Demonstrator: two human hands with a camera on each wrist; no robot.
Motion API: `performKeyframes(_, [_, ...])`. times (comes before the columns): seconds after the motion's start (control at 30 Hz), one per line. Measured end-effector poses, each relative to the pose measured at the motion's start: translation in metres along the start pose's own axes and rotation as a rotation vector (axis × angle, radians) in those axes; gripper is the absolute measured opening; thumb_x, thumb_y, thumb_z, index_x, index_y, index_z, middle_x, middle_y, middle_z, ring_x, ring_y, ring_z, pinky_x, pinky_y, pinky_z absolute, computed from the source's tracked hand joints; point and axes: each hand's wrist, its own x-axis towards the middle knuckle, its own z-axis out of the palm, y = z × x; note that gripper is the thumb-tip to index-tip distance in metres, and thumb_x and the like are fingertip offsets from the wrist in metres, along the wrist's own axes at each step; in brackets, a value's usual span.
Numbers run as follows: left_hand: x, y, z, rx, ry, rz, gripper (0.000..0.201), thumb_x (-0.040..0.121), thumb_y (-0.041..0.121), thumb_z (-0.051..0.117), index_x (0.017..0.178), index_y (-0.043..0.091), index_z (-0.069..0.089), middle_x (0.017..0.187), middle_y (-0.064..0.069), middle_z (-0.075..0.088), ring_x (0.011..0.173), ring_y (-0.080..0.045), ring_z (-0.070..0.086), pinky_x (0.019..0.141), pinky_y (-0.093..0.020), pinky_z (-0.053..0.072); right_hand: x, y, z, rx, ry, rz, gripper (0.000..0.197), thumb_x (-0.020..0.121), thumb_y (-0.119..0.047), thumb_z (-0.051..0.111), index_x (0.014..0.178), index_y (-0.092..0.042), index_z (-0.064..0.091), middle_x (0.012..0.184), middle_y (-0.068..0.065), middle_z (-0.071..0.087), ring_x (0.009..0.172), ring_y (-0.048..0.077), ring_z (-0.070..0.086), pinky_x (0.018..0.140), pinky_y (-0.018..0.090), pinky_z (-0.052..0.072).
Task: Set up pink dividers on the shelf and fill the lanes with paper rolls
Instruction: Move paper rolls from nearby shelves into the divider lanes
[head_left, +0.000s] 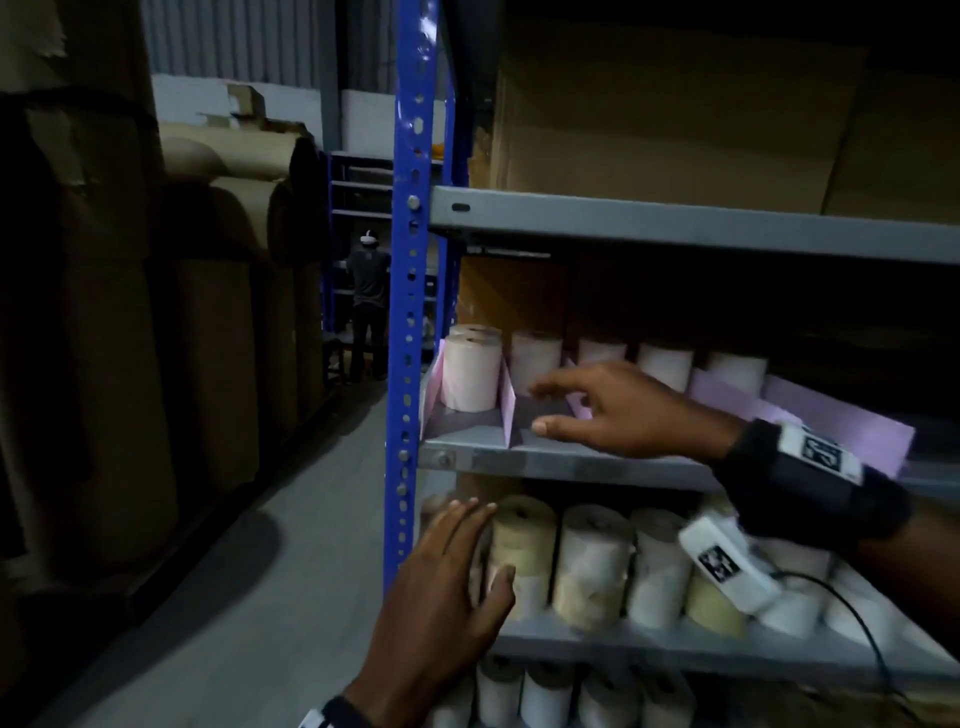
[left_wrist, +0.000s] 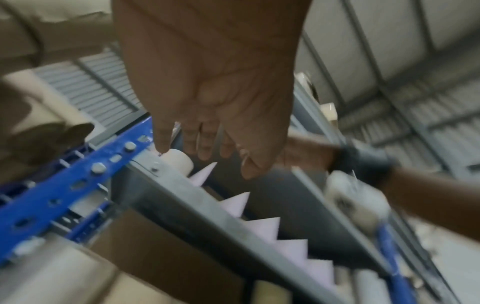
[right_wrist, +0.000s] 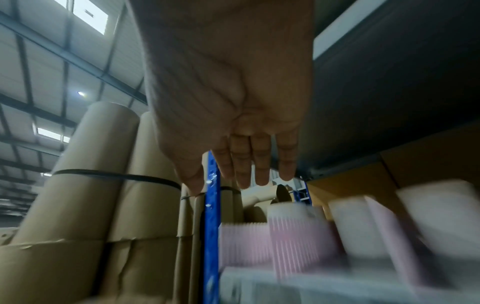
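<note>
Upright pink dividers split the grey middle shelf into lanes. The leftmost lane holds a pale paper roll at the front and another behind it; more rolls stand at the back of the other lanes. My right hand hovers open, fingers straight, over the bare front of the second lane, holding nothing. My left hand is open on the shelf below, fingers against the leftmost of several cream rolls. In the left wrist view the divider tips show along the shelf edge.
A blue perforated upright frames the shelf's left end. Cardboard boxes fill the top shelf. Tall brown paper reels line the aisle at left. A person stands far down the aisle. More rolls sit on the bottom shelf.
</note>
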Motion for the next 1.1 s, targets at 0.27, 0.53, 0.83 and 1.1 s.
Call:
performKeyframes(0.27, [-0.066,0.089,-0.005,-0.187,-0.041,-0.018,0.044,0.091,0.05,0.058,0.131,0.032,0.06,0.122,0.016,0.066,0.109,-0.002,0.062,0.088,-0.03,0.055,-0.189,-0.023,0.039,0.092,-0.003,0.18,0.044,0.084,-0.053,0.062,0.122,-0.032,0.064,0.111,-0.02,0.067,0.093,-0.011,0.06,0.073,0.003,0.039])
performKeyframes(0.53, [-0.095,0.177,0.02,-0.347,-0.106,0.065,0.03,0.087,0.05,0.058,0.099,0.03,0.076,0.088,0.02,0.073,0.084,0.007,0.067,0.071,-0.026,0.055,-0.325,0.005,0.016,0.135,0.148,0.462,0.038,0.082,-0.058,0.061,0.108,-0.031,0.07,0.09,-0.02,0.072,0.081,-0.009,0.066,0.069,0.026,0.057])
performKeyframes(0.83, [-0.026,0.273,0.113,-0.438,-0.209,0.249,0.022,0.089,0.053,0.058,0.1,0.04,0.071,0.084,0.028,0.07,0.077,0.011,0.066,0.063,-0.023,0.055,-0.432,0.109,-0.048,0.104,0.146,0.74,0.045,0.077,-0.059,0.059,0.112,-0.032,0.068,0.087,-0.02,0.071,0.079,-0.006,0.066,0.072,0.028,0.057])
performKeyframes(1.1, [0.071,0.392,0.239,-0.395,-0.288,0.385,0.032,0.088,0.058,0.051,0.095,0.036,0.073,0.08,0.024,0.07,0.079,0.006,0.065,0.07,-0.028,0.054,-0.515,0.242,-0.107,0.063,0.106,0.825,0.057,0.074,-0.066,0.06,0.124,-0.04,0.058,0.102,-0.024,0.066,0.089,-0.011,0.062,0.077,0.015,0.054])
